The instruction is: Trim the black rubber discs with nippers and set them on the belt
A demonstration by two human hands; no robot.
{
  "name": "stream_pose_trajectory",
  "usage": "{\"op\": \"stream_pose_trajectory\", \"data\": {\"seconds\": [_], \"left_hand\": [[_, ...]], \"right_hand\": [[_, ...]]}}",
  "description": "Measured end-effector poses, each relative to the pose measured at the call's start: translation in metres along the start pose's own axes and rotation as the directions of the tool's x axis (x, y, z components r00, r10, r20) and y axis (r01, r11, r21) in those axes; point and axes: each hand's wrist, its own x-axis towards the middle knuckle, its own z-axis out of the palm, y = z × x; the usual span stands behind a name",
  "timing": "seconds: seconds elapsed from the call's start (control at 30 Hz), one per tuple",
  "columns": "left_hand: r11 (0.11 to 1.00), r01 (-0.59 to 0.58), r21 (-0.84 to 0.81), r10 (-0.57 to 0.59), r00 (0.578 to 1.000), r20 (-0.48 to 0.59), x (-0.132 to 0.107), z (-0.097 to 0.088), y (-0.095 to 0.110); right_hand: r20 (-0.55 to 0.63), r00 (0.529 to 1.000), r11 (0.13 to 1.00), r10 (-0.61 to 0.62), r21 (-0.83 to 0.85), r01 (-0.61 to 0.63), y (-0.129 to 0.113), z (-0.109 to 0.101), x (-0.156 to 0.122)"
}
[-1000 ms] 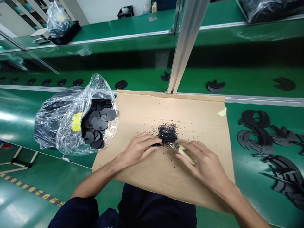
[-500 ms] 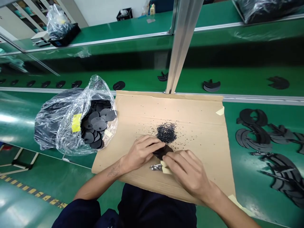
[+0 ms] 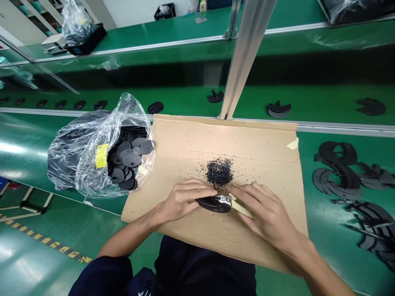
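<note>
My left hand [image 3: 182, 198] is closed on a black plastic disc [image 3: 212, 204], which it holds edge-on just above the cardboard sheet [image 3: 262, 148]. My right hand [image 3: 265, 213] grips small cutting pliers [image 3: 230, 201] with cream handles, and the metal jaws touch the disc's rim. Just beyond both hands lies a small heap of black trimmings [image 3: 219, 172] on the cardboard. To the left, an open clear plastic bag [image 3: 83, 152] is full of several more black discs.
Cut black plastic pieces [image 3: 342, 172] lie in a heap on the green bench at the right. More black parts [image 3: 279, 109] sit on the green conveyor belt behind. A slanted aluminium post [image 3: 243, 53] rises from the cardboard's far edge. My dark-trousered lap is below the sheet.
The pliers swung from pointing left under my right hand back onto the disc's rim. The disc turned in my left hand from flat-on to edge-on. The view shifted slightly.
</note>
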Motion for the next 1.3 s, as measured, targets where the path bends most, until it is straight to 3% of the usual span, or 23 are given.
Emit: {"op": "stream_pose_trajectory", "data": {"seconds": [0.27,0.5,0.6,0.73,0.8,0.87,0.97,1.07,1.1,1.17,1.3], "left_hand": [[0.999,0.023,-0.036,-0.022,1.0,0.016,0.0,0.001,0.001],[1.0,-0.008,-0.022,0.008,1.0,0.018,-0.001,0.002,0.002],[0.999,0.007,-0.033,-0.006,0.999,0.033,0.0,0.003,0.002],[0.992,0.123,-0.039,-0.119,0.99,0.082,0.0,-0.002,0.008],[0.97,0.243,-0.019,-0.241,0.967,0.087,-0.002,-0.009,0.011],[0.93,0.366,-0.023,-0.363,0.928,0.082,0.0,-0.019,0.008],[0.921,0.39,-0.004,-0.389,0.919,0.068,0.017,-0.044,-0.017],[0.913,0.309,0.267,-0.33,0.943,0.039,0.059,-0.078,-0.061],[0.853,0.298,0.429,-0.341,0.94,0.025,0.077,-0.088,-0.077],[0.597,0.308,0.741,-0.451,0.893,-0.007,0.112,-0.104,-0.107],[0.496,0.316,0.809,-0.513,0.858,-0.021,0.162,-0.121,-0.15]], "right_hand": [[0.011,0.999,0.997,-0.036,-0.071,0.036,-0.002,-0.004,0.003],[0.013,0.997,0.965,-0.072,-0.253,0.073,-0.012,-0.009,0.005],[0.04,0.998,0.982,-0.046,-0.184,0.052,-0.01,-0.008,0.002],[0.003,0.999,0.996,0.034,0.078,-0.035,0.001,-0.005,-0.003],[-0.006,0.996,0.994,0.091,0.065,-0.09,0.006,-0.002,-0.009],[0.003,0.993,0.992,0.119,-0.051,-0.118,0.008,0.003,-0.017],[0.018,0.992,0.968,0.128,-0.218,-0.121,0.007,0.014,-0.035],[-0.001,0.988,0.942,0.155,-0.301,-0.148,0.002,0.027,-0.053],[-0.01,0.985,0.934,0.171,-0.318,-0.165,0.0,0.031,-0.058],[-0.026,0.979,0.918,0.204,-0.341,-0.2,-0.006,0.035,-0.066],[-0.033,0.967,0.895,0.253,-0.371,-0.247,-0.017,0.035,-0.077]]}}
